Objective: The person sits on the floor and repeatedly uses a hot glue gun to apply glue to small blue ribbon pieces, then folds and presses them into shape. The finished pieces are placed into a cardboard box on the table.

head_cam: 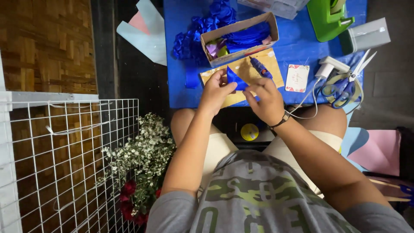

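My left hand (pixel 214 91) and my right hand (pixel 265 98) meet over a piece of blue ribbon (pixel 235 79), both pinching it into a pointed fold. They hover above a brown cardboard sheet (pixel 276 73) on the blue table (pixel 181 86). A blue glue gun (pixel 261 67) lies on that cardboard just beyond my right hand. A watch is on my right wrist.
A cardboard box (pixel 239 26) of blue ribbon pieces sits behind, with blue ribbon flowers (pixel 185 42) beside it. Scissors (pixel 350 84), a white plug (pixel 330 67), a small card (pixel 297 78) and a green dispenser (pixel 327 17) lie right. White wire grid (pixel 73 164) and flowers (pixel 142 164) are at left.
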